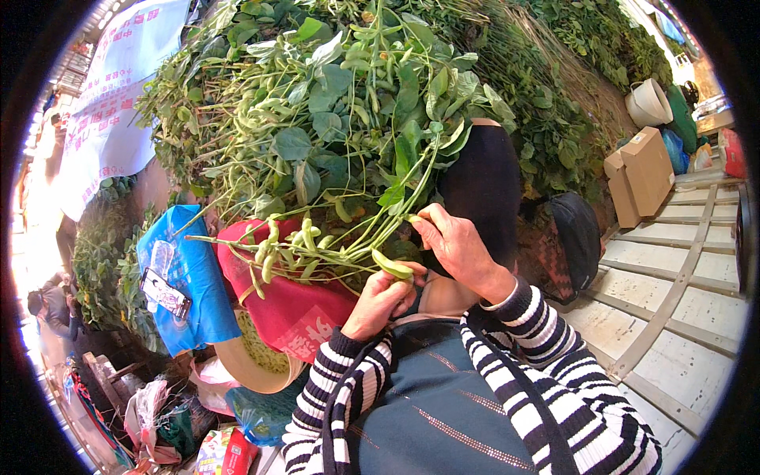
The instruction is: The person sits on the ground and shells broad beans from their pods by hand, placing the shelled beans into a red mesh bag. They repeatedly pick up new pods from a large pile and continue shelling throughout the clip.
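My left hand (385, 297) is closed with a plump green soybean pod (392, 265) sticking out above its fingers. Up and to the right, my right hand (460, 242) pinches the end of another green pod (411, 218) beside the stems. These long green soybean stems (380, 228) cross in front of both hands, and their left part, hung with a pod cluster (303, 237), lies over a red cloth bag (285, 303). Beyond them rises a big heap of leafy soybean plants (326, 119) bearing many pods.
A pale bucket (261, 368) containing green pods stands left, partly under the red bag. A smartphone (166, 293) lies on a blue bag (190, 320). At right are a cardboard box (644, 172), a white bucket (650, 102) and a black bag (573, 237). Another person (53, 306) is far left.
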Demonstrator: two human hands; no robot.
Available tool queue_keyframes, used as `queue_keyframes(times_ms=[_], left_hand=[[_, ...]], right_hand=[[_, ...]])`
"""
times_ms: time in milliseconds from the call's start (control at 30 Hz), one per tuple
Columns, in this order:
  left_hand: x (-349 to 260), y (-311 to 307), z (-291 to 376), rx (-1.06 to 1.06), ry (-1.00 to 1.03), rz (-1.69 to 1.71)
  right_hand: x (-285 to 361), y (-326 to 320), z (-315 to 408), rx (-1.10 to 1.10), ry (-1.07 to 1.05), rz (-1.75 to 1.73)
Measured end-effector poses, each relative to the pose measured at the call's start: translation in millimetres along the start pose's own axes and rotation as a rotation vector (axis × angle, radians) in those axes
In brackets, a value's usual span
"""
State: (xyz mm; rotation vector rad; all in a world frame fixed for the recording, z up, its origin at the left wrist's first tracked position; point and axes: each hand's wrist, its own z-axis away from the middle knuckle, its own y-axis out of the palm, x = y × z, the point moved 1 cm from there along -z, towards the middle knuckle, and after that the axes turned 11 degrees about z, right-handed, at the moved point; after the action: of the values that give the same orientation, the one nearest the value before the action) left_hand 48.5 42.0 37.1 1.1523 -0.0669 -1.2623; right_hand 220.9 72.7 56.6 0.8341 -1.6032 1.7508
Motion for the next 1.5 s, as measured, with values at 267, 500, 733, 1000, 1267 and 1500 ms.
queue_keyframes(times_ms=[267,500,733,1000,1267,1500], left_hand=[[1.4,17.9,-25.0,-0.193,0.048,0.259],[9.3,16.4,-34.7,-0.213,0.129,0.106],[13.7,10.1,-37.5,-0.307,0.160,-0.043],[17.7,5.4,-41.0,-0.163,0.300,0.011],[22.7,-9.9,-42.3,0.141,0.302,-0.195],[26.9,-6.1,-44.7,0.012,0.263,0.163]], right_hand=[[-2.2,-3.3,26.6,-0.073,-0.263,0.396],[2.2,-4.5,42.0,0.235,0.134,-0.212],[-17.2,15.5,45.1,0.274,0.138,-0.146],[-23.3,19.3,47.1,0.296,0.162,-0.238],[-28.1,23.9,45.8,0.329,0.279,-0.281],[-4.1,6.5,37.9,0.426,0.244,-0.259]])
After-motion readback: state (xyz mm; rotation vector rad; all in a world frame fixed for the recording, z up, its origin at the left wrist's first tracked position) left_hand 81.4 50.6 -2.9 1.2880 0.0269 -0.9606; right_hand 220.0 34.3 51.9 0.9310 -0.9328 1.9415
